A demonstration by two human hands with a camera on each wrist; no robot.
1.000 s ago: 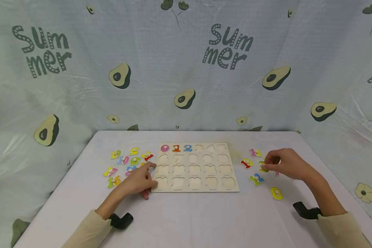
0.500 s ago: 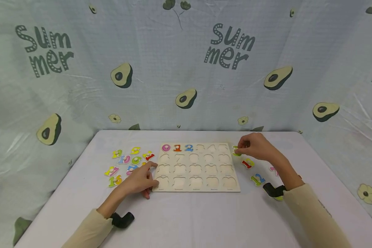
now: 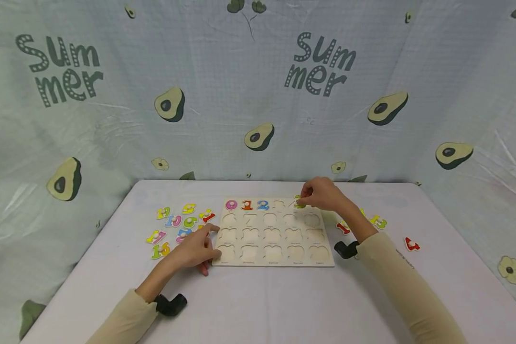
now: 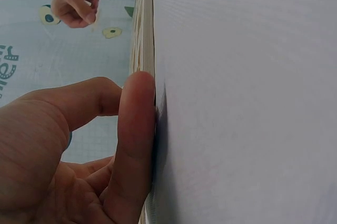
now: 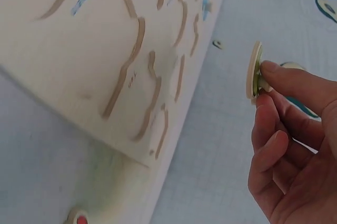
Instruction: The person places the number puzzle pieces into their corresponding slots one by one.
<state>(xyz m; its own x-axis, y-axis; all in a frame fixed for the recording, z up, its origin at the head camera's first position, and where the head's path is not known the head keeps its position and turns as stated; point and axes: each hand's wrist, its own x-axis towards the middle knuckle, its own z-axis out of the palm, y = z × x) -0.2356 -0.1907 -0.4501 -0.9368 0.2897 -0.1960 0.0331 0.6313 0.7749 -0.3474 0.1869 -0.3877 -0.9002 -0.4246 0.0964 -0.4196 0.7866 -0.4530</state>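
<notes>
A pale wooden number puzzle board (image 3: 272, 245) lies mid-table with rows of shaped recesses. Its top row holds a pink 0 (image 3: 231, 205), an orange-red 1 (image 3: 247, 205) and a blue 2 (image 3: 263, 205). My right hand (image 3: 322, 193) pinches the knob of a green number 3 puzzle piece (image 3: 300, 203) over the right part of that row. In the right wrist view the piece (image 5: 254, 74) is tilted on edge between thumb and fingers. My left hand (image 3: 193, 251) touches the board's left edge with spread forefinger and thumb; the thumb (image 4: 138, 129) lies along the edge in the left wrist view.
Several number pieces lie left of the board, among them a yellow 5 (image 3: 189, 209) and a green 6 (image 3: 190, 222). To the right are a 13 (image 3: 378, 222) and a red 4 (image 3: 412, 244). My right forearm covers other pieces there. A printed curtain (image 3: 223, 157) hangs behind the table.
My right hand has lifted the green 3 from the pieces on the right and carried it leftward to above the board's top row. The left hand stays at the board's edge.
</notes>
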